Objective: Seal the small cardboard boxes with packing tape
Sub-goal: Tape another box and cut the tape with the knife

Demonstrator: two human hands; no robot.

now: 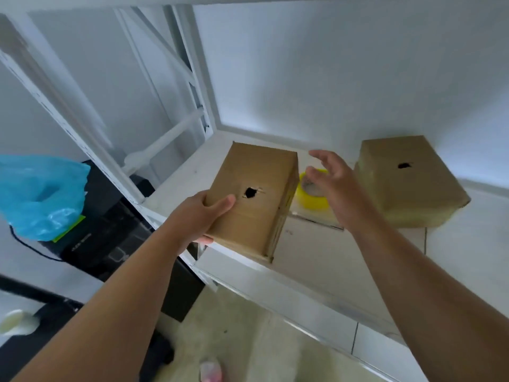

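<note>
My left hand (203, 213) has its grip closed on the near corner of a cardboard box (252, 199), thumb on top beside a ragged hole, fingers underneath. The box sits at the left end of the white counter (325, 260). My right hand (330, 180) hovers with fingers spread, holding nothing, above a yellow tape roll (312, 198) just right of that box. A second box (410, 180) rests farther right.
</note>
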